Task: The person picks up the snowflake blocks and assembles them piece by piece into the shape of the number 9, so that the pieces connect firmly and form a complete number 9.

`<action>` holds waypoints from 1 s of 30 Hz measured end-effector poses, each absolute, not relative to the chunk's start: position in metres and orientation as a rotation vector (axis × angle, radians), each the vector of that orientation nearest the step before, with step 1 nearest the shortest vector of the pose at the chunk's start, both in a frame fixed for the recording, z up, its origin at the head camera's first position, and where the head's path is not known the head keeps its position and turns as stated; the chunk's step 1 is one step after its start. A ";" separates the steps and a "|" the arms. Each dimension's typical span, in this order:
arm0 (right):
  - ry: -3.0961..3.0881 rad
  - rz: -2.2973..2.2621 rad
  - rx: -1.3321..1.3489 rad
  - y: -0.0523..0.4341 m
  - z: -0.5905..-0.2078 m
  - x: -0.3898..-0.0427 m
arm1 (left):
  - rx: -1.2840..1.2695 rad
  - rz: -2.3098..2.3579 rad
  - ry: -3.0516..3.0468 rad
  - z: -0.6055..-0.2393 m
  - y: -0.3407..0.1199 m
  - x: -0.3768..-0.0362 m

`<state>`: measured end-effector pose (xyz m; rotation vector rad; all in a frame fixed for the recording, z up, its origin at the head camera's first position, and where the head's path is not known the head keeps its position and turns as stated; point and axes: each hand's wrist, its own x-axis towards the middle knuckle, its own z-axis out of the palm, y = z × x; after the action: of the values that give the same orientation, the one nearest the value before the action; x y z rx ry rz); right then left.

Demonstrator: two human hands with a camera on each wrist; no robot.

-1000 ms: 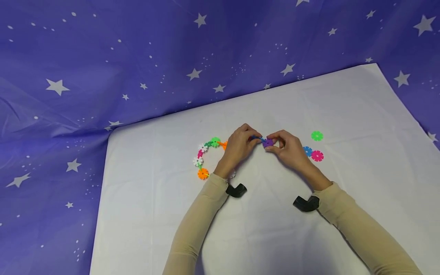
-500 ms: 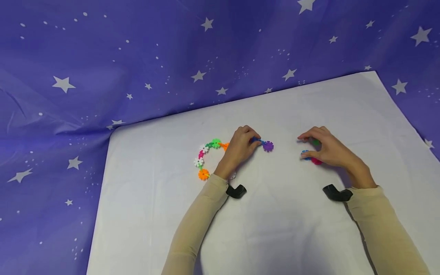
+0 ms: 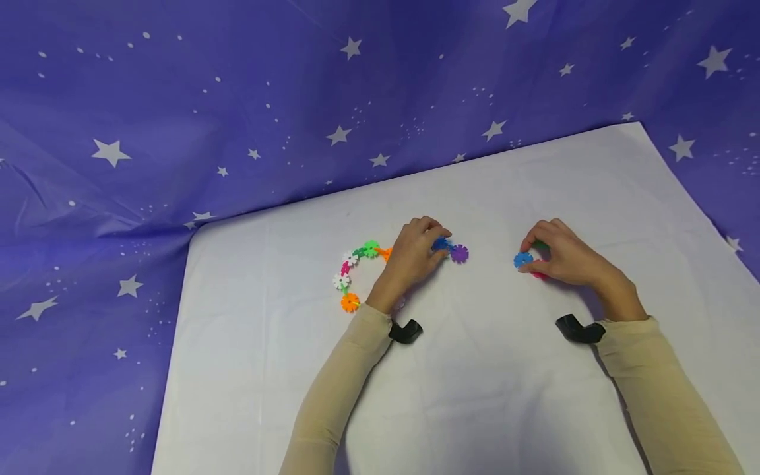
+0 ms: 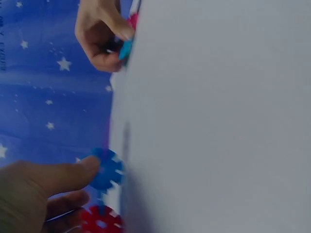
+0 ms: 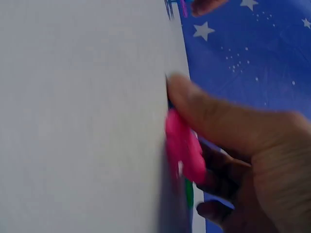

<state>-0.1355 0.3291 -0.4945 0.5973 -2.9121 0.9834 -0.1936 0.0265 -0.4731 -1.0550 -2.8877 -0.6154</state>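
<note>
White sheet [image 3: 475, 396] over starry purple cloth [image 3: 178, 99] is your worktop. Your left hand [image 3: 415, 254] pinches the chain of snowflake discs [image 3: 356, 270] at its blue disc [image 3: 440, 244], left of frame centre, the purple end disc [image 3: 459, 253] just beyond. Your right hand [image 3: 564, 257], centre right, has fingers curled on a loose blue piece [image 3: 523, 260]; pink and green ones lie under it. You seem mid-pickup; next, slot it onto that end.
</note>
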 end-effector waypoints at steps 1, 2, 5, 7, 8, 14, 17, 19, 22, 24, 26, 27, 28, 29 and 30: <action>-2.922 0.957 0.571 0.328 -0.493 -0.135 | -1.081 -0.582 -2.894 -0.471 0.028 -0.193; -2.933 0.933 0.540 0.326 -0.492 -0.135 | -1.113 -0.556 -2.902 -0.470 0.029 -0.192; -2.951 0.887 0.466 0.320 -0.488 -0.133 | -1.205 -0.487 -2.933 -0.471 0.035 -0.190; -2.948 0.876 0.451 0.314 -0.486 -0.131 | -1.238 -0.441 -2.954 -0.474 0.037 -0.190; -2.941 0.888 0.448 0.310 -0.486 -0.131 | -1.243 -0.427 -2.961 -0.477 0.037 -0.189; -2.904 0.968 0.496 0.284 -0.486 -0.134 | -1.195 -0.514 -2.934 -0.484 0.032 -0.190; -2.899 0.996 0.513 0.275 -0.486 -0.135 | -1.199 -0.569 -2.918 -0.484 0.030 -0.191; -2.893 1.001 0.507 0.274 -0.487 -0.135 | -1.205 -0.591 -2.916 -0.484 0.031 -0.192; -2.861 1.005 0.446 0.275 -0.488 -0.135 | -1.207 -0.613 -2.916 -0.484 0.031 -0.194; -2.819 1.010 0.392 0.277 -0.488 -0.136 | -1.206 -0.633 -2.918 -0.483 0.031 -0.194; -2.759 1.026 0.352 0.279 -0.489 -0.136 | -1.203 -0.653 -2.921 -0.483 0.031 -0.194; -2.730 1.037 0.344 0.279 -0.489 -0.136 | -1.203 -0.667 -2.922 -0.483 0.031 -0.194; -2.706 1.047 0.352 0.279 -0.489 -0.136 | -1.203 -0.678 -2.922 -0.483 0.031 -0.194; -2.685 1.064 0.371 0.279 -0.489 -0.137 | -1.203 -0.687 -2.922 -0.483 0.031 -0.194; -2.670 1.081 0.394 0.278 -0.489 -0.137 | -1.204 -0.695 -2.919 -0.483 0.031 -0.195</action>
<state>-0.1367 0.2778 -0.4889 0.3936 -2.6704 1.0811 -0.1945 0.0314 -0.4829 -1.2037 -2.9195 -0.6954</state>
